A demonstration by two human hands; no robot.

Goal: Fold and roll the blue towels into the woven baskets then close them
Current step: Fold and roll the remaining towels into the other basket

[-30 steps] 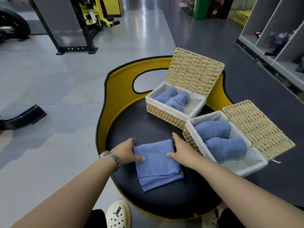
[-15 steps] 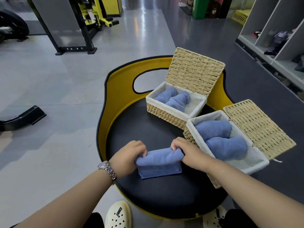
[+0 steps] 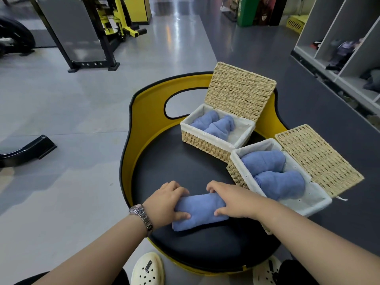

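A blue towel (image 3: pixel 200 210) lies rolled into a thick cylinder on the black padded seat (image 3: pixel 185 167). My left hand (image 3: pixel 164 204) grips its left end and my right hand (image 3: pixel 232 200) grips its right end, fingers curled over the roll. Two woven baskets with white liners stand open on the seat. The far basket (image 3: pixel 205 140) holds two rolled blue towels (image 3: pixel 216 125), its lid (image 3: pixel 238 91) upright. The near basket (image 3: pixel 236 171) at right holds two rolled towels (image 3: pixel 273 173), its lid (image 3: pixel 314 161) flopped back to the right.
The seat has a yellow curved back (image 3: pixel 148 120) with a cut-out handle. Gym machines (image 3: pixel 86 31) stand on the grey floor behind. Grey shelving (image 3: pixel 349 48) runs along the right. My white clogs (image 3: pixel 148 270) show below the seat's front edge.
The towel was a flat folded square a second ago. Both hands have rolled it towards me into a full cylinder and now hold its ends.
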